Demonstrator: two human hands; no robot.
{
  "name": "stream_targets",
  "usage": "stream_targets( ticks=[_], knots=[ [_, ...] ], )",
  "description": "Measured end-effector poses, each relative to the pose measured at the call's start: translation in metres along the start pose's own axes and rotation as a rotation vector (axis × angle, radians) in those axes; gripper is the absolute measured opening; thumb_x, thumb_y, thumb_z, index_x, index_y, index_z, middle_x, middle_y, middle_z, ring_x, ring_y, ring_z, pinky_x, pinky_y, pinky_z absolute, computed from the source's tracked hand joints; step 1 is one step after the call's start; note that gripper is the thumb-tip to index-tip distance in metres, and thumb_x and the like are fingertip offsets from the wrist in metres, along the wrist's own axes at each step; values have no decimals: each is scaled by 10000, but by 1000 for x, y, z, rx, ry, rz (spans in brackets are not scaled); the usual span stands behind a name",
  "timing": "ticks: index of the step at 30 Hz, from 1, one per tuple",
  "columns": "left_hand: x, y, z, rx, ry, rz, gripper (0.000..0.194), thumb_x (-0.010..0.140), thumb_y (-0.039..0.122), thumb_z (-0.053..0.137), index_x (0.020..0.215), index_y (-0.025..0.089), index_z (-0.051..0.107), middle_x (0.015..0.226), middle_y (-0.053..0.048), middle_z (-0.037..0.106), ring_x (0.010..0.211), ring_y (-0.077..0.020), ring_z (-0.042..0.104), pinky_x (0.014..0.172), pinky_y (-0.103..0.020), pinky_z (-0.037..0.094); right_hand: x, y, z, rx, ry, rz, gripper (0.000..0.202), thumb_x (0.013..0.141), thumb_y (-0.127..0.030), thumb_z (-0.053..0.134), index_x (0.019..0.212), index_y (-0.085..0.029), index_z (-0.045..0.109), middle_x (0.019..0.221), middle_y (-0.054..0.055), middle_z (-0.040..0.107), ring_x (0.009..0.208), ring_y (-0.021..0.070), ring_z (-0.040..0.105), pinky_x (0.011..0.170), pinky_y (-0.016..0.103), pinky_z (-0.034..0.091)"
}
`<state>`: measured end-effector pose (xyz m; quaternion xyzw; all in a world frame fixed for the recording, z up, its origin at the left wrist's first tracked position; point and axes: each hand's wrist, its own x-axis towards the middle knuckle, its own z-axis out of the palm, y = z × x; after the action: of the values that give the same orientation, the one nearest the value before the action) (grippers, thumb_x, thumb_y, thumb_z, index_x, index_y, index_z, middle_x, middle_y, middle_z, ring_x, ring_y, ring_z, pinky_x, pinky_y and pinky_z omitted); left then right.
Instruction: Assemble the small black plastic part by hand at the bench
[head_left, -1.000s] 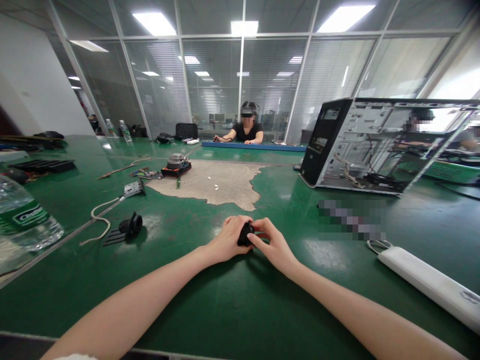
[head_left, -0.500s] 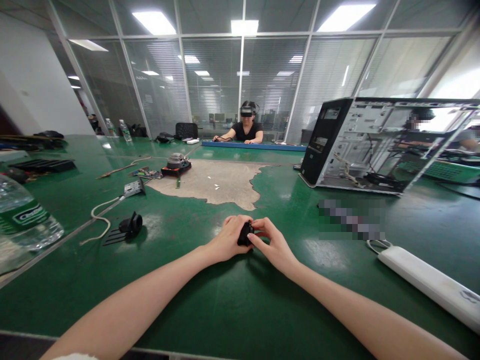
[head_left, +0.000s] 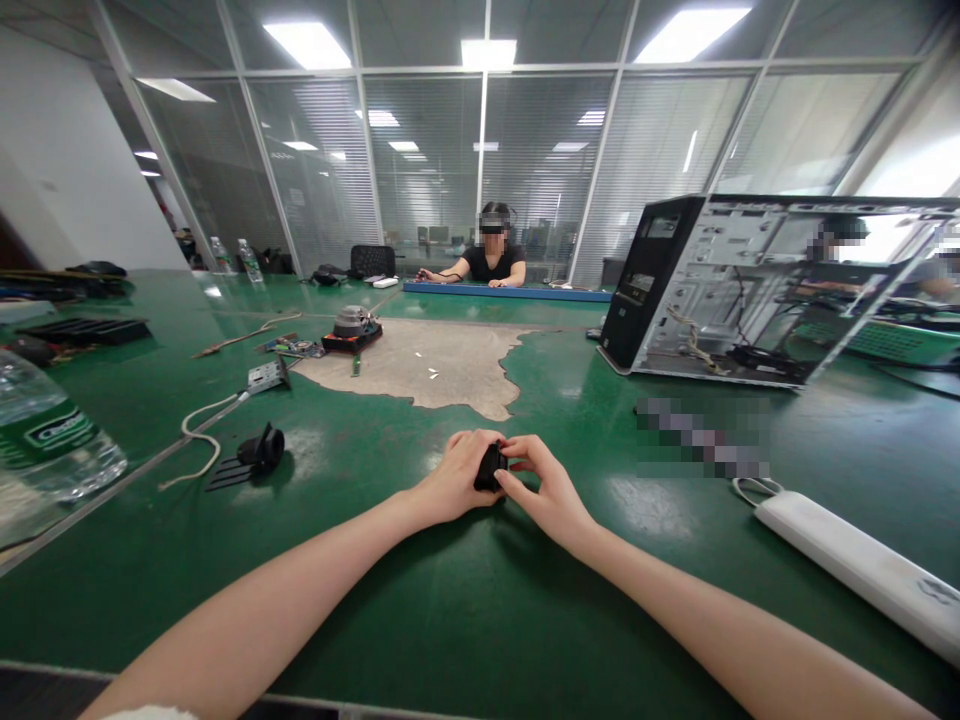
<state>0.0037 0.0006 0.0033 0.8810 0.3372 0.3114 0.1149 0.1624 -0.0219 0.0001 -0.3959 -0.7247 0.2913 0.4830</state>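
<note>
Grip check: what did our left hand have?

Small black plastic part, fingers wrapped round it from the left. We couldn't make out its exact type.

And our right hand?

Narrow pinch, thumb and fingertips on the part's right side. We had it between both hands at the green tabletop; couldn't tell if it touched.

Neighbours?

Left of us sat a black pronged part, pale cable just beside it, water bottle with green label past that. Right: white power strip, lying angled. Back right stood an open PC tower case.

Anything straight ahead?

Bare grey patch in the green, then a co-worker seated across.
</note>
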Motion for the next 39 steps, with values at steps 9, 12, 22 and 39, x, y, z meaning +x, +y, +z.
stream_targets(
  ticks=[9, 12, 22, 39],
  knots=[
    [0, -2, 2, 12, 13, 2, 547, 637, 228, 612, 1098, 225, 319, 1045, -34, 487, 988, -205, 454, 925, -384, 269, 3, 4, 1, 127, -86, 185, 225, 758, -243, 511, 964, -204, 429, 869, 21, 564, 785, 145, 580, 720, 314, 482],
    [0, -2, 1, 9, 4, 4, 551, 629, 201, 605, 1098, 227, 318, 1045, -33, 487, 988, -206, 455, 923, -385, 271, 1, 1, 0, 74, -84, 112, 182, 752, -222, 517, 924, -206, 459, 880, 19, 555, 807, 148, 568, 742, 315, 475],
    [0, -2, 0, 3, 0, -7, 557, 616, 209, 618, 1093, 224, 331, 1040, -35, 488, 988, -212, 453, 917, -389, 273, 4, 2, 2, 102, -70, 140, 196, 758, -230, 516, 934, -196, 437, 885, 25, 544, 823, 149, 565, 731, 310, 484],
    [1, 0, -3, -6, -1, 0, 557, 627, 197, 605, 1106, 223, 322, 1039, -36, 488, 993, -201, 453, 923, -383, 265, 4, 0, 1, 110, -114, 176, 191, 775, -222, 488, 958, -198, 441, 895, 29, 555, 794, 143, 577, 714, 307, 495]
  ],
)
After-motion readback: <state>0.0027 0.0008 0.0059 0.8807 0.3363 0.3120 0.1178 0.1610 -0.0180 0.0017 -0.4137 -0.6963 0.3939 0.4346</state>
